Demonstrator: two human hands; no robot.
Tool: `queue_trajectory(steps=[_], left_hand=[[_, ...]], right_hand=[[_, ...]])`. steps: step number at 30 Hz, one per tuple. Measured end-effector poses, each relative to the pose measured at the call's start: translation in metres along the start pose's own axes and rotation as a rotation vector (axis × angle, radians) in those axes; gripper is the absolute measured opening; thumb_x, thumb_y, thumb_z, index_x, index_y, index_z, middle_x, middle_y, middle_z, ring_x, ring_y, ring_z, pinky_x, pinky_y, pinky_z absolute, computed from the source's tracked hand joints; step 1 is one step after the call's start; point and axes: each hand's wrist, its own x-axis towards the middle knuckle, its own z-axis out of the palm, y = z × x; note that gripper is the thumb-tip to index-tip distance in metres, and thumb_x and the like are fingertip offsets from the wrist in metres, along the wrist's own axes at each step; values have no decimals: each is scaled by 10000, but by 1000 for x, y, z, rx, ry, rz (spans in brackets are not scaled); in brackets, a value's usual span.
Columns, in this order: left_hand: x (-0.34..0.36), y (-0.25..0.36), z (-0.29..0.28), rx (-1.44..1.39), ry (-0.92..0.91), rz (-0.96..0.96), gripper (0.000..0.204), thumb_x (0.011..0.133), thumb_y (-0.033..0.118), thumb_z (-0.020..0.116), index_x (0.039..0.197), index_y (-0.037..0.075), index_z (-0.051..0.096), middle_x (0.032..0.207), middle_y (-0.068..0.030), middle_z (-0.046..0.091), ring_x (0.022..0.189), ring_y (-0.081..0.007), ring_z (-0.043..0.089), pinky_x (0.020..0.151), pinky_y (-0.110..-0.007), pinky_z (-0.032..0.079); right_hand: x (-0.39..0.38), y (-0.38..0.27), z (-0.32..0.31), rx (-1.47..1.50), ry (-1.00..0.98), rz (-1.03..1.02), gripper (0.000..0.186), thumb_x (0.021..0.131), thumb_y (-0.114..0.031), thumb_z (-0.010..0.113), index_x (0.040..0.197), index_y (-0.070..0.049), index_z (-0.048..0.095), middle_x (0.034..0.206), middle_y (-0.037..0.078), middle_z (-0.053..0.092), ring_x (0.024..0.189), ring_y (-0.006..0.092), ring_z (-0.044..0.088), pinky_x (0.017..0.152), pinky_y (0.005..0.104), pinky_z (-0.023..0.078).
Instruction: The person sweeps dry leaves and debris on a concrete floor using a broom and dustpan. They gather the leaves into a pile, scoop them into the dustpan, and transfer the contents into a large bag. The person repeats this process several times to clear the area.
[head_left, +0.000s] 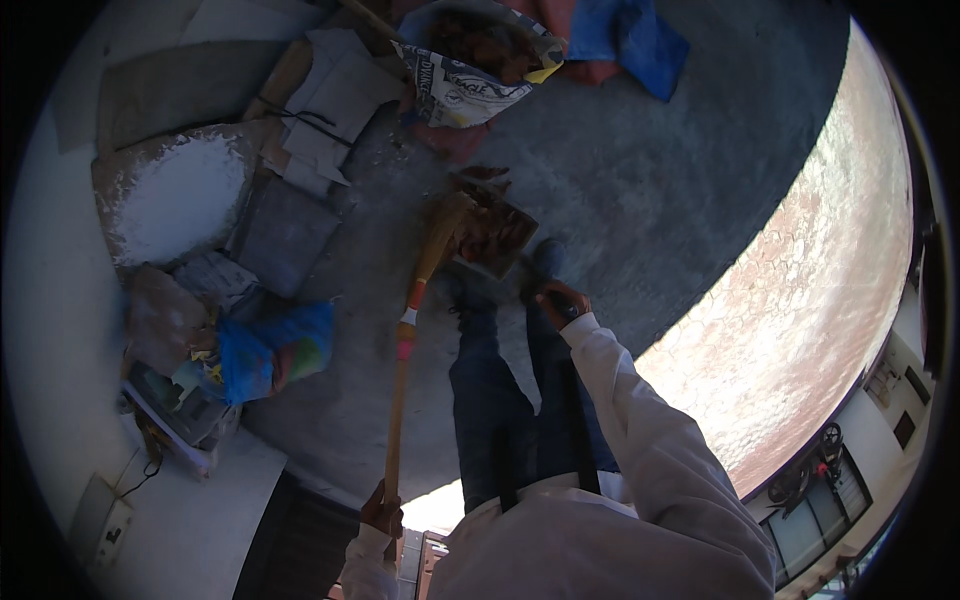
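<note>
Clearly, the broom (402,370) runs lengthwise away from the left hand (382,508) — which is closed round its upper handle — and slants slightly right, so its bristles (437,238) meet the near-left side of the dustpan (516,248). That pan sits low by the feet, just beyond the right hand (563,303), the nearer one, whose fingers appear wrapped on its dark handle. Reddish-brown debris (488,222) lies in the pan; farther ahead, an open printed sack (465,92) holds similar-coloured pieces (480,45) — their kind unclear.
</note>
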Motion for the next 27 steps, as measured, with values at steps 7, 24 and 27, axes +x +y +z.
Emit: queue_trajectory(steps=[7, 24, 27], left_hand=[[16, -52, -54, -721, -575, 18, 447, 888, 125, 425, 1302, 190, 271, 752, -113, 573, 581, -262, 602, 524, -432, 537], [68, -41, -67, -204, 17, 127, 412, 786, 44, 506, 1185, 119, 434, 582, -50, 462, 397, -154, 450, 317, -321, 411], [59, -25, -81, -241, 3, 197, 461, 763, 25, 503, 1207, 123, 429, 613, -58, 479, 424, -161, 465, 323, -325, 415]], right_hand=[[-21, -20, -29, 26, -24, -53, 190, 726, -219, 661, 828, -73, 594, 850, 78, 616, 813, 230, 612, 725, 297, 455], [-128, -179, -143, 468, 196, 33, 208, 760, -174, 653, 865, -12, 576, 793, 89, 597, 705, 167, 597, 665, 276, 511], [-145, -209, -166, 448, 192, 40, 216, 763, -196, 647, 860, -31, 546, 890, 99, 577, 788, 221, 603, 685, 333, 539]])
